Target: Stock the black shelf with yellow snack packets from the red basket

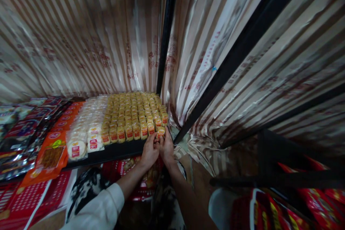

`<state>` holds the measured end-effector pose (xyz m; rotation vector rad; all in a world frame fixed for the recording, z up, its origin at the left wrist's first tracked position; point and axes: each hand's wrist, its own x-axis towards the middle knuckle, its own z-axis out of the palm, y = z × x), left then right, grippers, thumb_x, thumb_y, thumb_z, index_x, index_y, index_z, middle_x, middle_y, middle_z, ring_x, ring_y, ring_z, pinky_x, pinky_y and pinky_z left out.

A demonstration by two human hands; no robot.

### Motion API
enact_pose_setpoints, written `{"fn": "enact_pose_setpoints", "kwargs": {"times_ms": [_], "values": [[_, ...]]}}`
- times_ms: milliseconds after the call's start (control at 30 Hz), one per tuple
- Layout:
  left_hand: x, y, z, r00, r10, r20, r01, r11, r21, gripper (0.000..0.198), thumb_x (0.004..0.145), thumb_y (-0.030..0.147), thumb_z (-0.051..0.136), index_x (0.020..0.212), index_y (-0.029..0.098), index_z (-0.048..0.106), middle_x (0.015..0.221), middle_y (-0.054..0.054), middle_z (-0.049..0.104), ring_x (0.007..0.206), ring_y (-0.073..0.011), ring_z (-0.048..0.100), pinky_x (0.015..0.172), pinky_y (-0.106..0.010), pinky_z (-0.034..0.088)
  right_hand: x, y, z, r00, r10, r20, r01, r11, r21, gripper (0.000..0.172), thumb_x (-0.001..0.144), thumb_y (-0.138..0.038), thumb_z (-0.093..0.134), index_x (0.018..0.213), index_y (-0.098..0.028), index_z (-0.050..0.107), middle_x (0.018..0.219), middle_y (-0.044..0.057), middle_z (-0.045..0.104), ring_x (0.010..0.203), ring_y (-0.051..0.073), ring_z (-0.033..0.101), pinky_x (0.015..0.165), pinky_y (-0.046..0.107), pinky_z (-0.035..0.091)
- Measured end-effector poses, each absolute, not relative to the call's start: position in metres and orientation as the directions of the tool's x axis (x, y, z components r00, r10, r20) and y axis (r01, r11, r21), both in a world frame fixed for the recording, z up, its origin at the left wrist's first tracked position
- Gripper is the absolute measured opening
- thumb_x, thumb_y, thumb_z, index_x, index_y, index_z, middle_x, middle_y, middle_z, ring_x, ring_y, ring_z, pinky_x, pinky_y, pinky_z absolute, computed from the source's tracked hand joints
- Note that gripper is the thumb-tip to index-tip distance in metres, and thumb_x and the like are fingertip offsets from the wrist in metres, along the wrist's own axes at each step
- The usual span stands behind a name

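My left hand [151, 150] and my right hand [167, 147] meet at the front right corner of a dark shelf [113, 151]. Between their fingertips they pinch one small yellow snack packet [161, 132] with a red and white label. Just beyond and to the left stand tight rows of matching yellow snack packets [132, 115], upright with labels facing me. White round cracker packets [77, 149] fill the strip left of those. The undersides of my fingers are partly hidden.
Orange snack bags [52, 151] and dark shiny bags [21, 133] lie farther left. Beneath the shelf are red baskets [48, 201]. Striped curtains [81, 32] hang behind, with black metal posts [167, 32] before them. Red packages [315, 201] lie at lower right.
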<state>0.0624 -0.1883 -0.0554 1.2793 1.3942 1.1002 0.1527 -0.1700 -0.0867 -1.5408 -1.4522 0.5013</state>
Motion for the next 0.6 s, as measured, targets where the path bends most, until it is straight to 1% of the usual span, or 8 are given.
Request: {"fn": "enact_pose_setpoints", "kwargs": {"times_ms": [133, 300, 500, 600], "values": [[0.064, -0.183, -0.055, -0.031, 0.996, -0.079, 0.174, 0.083, 0.981, 0.044, 0.073, 0.007, 0.050, 0.116, 0.014, 0.056, 0.123, -0.011, 0.057, 0.107, -0.0191, 0.057, 0.100, -0.034, 0.040, 0.154, -0.158, -0.091, 0.209, 0.927, 0.311, 0.574, 0.141, -0.806, 0.056, 0.083, -0.018, 0.035, 0.139, -0.015, 0.032, 0.129, 0.012, 0.050, 0.125, 0.022, 0.040, 0.102, 0.039, 0.036], [0.064, -0.179, -0.055, -0.040, 0.996, -0.080, 0.157, 0.086, 0.984, 0.043, 0.073, 0.007, 0.051, 0.114, 0.017, 0.058, 0.118, -0.008, 0.061, 0.111, -0.0193, 0.055, 0.102, -0.034, 0.038, 0.156, -0.144, -0.097, 0.194, 0.924, 0.329, 0.587, 0.159, -0.794, 0.056, 0.082, -0.016, 0.035, 0.138, -0.017, 0.034, 0.124, 0.012, 0.052, 0.122, 0.022, 0.042, 0.101, 0.039, 0.037], [0.062, -0.181, -0.055, -0.014, 0.999, 0.032, 0.262, -0.027, 0.965, 0.041, 0.075, 0.010, 0.048, 0.114, 0.014, 0.059, 0.122, -0.010, 0.058, 0.118, -0.0216, 0.049, 0.106, -0.036, 0.033, 0.155, -0.140, -0.104, 0.207, 0.920, 0.334, 0.591, 0.155, -0.792, 0.054, 0.083, -0.019, 0.035, 0.137, -0.015, 0.035, 0.135, 0.012, 0.045, 0.125, 0.022, 0.040, 0.103, 0.040, 0.035], [0.061, -0.182, -0.056, 0.003, 0.998, 0.066, 0.308, -0.064, 0.949, 0.041, 0.076, 0.010, 0.045, 0.115, 0.012, 0.058, 0.126, -0.012, 0.055, 0.123, -0.0218, 0.045, 0.108, -0.036, 0.029, 0.155, -0.141, -0.107, 0.210, 0.918, 0.336, 0.584, 0.158, -0.796, 0.052, 0.084, -0.021, 0.035, 0.135, -0.014, 0.038, 0.132, 0.013, 0.048, 0.123, 0.022, 0.041, 0.102, 0.040, 0.036]]}}
